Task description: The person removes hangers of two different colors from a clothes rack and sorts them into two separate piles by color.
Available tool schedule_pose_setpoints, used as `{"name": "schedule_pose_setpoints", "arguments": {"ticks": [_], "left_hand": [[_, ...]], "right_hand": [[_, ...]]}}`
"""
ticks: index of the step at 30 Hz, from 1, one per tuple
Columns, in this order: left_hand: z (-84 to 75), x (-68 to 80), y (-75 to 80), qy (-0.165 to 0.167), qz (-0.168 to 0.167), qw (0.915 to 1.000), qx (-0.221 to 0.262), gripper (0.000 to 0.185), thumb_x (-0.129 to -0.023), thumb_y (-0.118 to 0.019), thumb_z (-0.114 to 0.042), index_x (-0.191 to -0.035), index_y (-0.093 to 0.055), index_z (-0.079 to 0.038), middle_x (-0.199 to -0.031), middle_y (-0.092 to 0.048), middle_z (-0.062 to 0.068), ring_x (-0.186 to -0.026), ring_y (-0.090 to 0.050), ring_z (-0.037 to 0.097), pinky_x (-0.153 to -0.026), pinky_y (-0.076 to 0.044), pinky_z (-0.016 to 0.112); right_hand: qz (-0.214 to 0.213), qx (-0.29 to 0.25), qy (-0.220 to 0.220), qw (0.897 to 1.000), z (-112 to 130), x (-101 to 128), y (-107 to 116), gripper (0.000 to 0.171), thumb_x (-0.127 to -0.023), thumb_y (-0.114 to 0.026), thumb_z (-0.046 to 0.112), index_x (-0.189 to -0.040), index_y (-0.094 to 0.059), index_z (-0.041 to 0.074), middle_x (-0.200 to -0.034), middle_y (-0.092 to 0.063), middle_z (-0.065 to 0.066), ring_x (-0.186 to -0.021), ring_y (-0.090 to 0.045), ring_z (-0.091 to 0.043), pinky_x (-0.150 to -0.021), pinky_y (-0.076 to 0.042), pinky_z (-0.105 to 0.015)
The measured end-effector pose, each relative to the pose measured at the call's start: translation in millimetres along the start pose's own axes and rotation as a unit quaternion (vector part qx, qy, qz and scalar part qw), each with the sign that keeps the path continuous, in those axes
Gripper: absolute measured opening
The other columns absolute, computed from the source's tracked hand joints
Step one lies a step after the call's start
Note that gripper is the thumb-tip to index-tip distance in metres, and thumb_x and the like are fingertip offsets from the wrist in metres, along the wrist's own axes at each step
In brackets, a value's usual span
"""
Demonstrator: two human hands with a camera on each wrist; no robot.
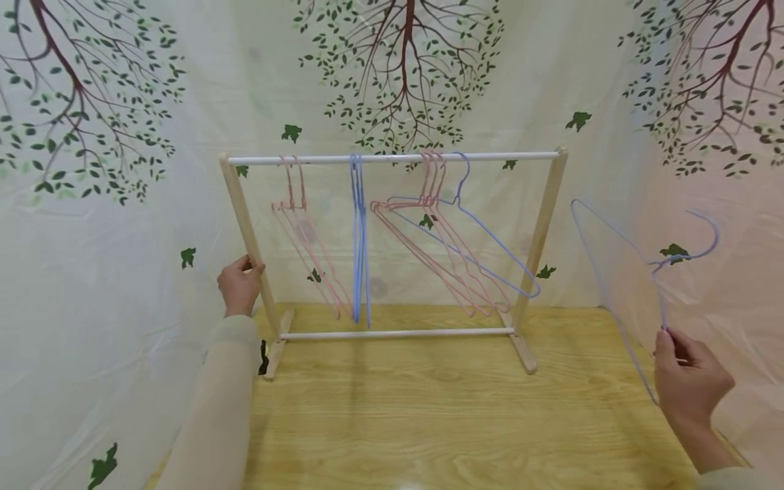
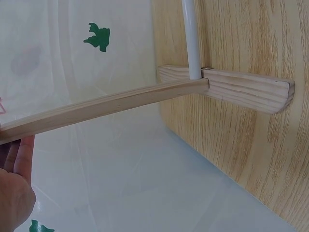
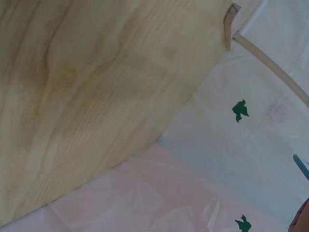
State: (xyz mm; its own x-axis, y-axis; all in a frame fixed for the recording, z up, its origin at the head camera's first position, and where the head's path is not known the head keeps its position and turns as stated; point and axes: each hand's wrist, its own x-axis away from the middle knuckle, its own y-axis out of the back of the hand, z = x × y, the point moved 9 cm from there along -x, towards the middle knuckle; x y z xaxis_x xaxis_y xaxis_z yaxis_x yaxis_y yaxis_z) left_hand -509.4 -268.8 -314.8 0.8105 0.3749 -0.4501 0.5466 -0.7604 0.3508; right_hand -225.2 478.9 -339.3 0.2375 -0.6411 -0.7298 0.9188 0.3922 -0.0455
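Left hand (image 1: 240,286) grips the left wooden upright (image 1: 246,231) of the hanger rack (image 1: 392,158), fingers curled round the post. Right hand (image 1: 689,381) pinches a blue wire hanger (image 1: 618,272) at its lower wire, held in the air to the right of the rack, well apart from it. Pink hangers (image 1: 306,238) and blue hangers (image 1: 358,231) hang on the rail. The rack stands on the wooden bench (image 1: 429,422).
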Motion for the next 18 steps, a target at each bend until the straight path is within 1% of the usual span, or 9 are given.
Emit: {"name": "schedule_pose_setpoints", "arguments": {"ticks": [4, 7, 12, 15, 18], "left_hand": [[0.6, -0.3, 0.0, -0.005, 0.002, 1.0000, 0.000, 0.031, -0.096, -0.064, -0.012, -0.124, -0.068, 0.001, -0.114, -0.069, 0.022, -0.102, -0.064, 0.038, -0.088, -0.049, 0.045], [0.8, 0.6, -0.9, -0.002, 0.004, 1.0000, 0.004, 0.030, -0.097, -0.064, -0.012, -0.124, -0.068, 0.000, -0.114, -0.069, 0.022, -0.101, -0.064, 0.037, -0.087, -0.050, 0.045], [-0.4, 1.5, -1.0, 0.006, 0.007, 1.0000, 0.003, 0.030, -0.097, -0.064, -0.011, -0.124, -0.068, 0.000, -0.114, -0.068, 0.022, -0.100, -0.065, 0.036, -0.085, -0.051, 0.043], [-0.7, 2.0, -1.0, 0.009, 0.005, 0.9999, 0.001, 0.031, -0.097, -0.064, -0.011, -0.125, -0.068, -0.001, -0.114, -0.068, 0.022, -0.100, -0.065, 0.036, -0.084, -0.051, 0.041], [-0.7, 1.7, -1.7, 0.009, 0.004, 0.9999, 0.000, 0.031, -0.097, -0.064, -0.012, -0.126, -0.068, -0.001, -0.114, -0.069, 0.021, -0.099, -0.065, 0.035, -0.082, -0.051, 0.041]], "right_hand": [[0.033, 0.034, 0.021, 0.999, -16.2, 10.8, -7.1, 0.017, -0.087, -0.071, 0.007, -0.096, -0.076, -0.007, -0.077, -0.057, 0.040, -0.064, -0.051, 0.020, -0.059, -0.039, 0.001], [0.056, 0.059, 0.021, 0.996, -24.5, 19.0, -11.8, 0.018, -0.088, -0.070, 0.009, -0.097, -0.076, -0.006, -0.078, -0.054, 0.044, -0.064, -0.049, 0.023, -0.059, -0.037, 0.001], [0.093, 0.104, -0.009, 0.990, -41.4, 29.8, -19.5, 0.021, -0.089, -0.070, 0.014, -0.098, -0.076, -0.004, -0.075, -0.047, 0.049, -0.061, -0.044, 0.026, -0.062, -0.033, -0.001], [0.127, 0.127, -0.030, 0.983, -51.5, 37.2, -24.4, 0.022, -0.090, -0.069, 0.015, -0.098, -0.076, -0.004, -0.073, -0.043, 0.050, -0.059, -0.042, 0.027, -0.061, -0.031, -0.004], [0.159, 0.150, -0.049, 0.975, -60.3, 44.9, -28.7, 0.022, -0.091, -0.068, 0.017, -0.099, -0.076, -0.002, -0.070, -0.041, 0.051, -0.057, -0.041, 0.026, -0.058, -0.032, -0.006]]}}
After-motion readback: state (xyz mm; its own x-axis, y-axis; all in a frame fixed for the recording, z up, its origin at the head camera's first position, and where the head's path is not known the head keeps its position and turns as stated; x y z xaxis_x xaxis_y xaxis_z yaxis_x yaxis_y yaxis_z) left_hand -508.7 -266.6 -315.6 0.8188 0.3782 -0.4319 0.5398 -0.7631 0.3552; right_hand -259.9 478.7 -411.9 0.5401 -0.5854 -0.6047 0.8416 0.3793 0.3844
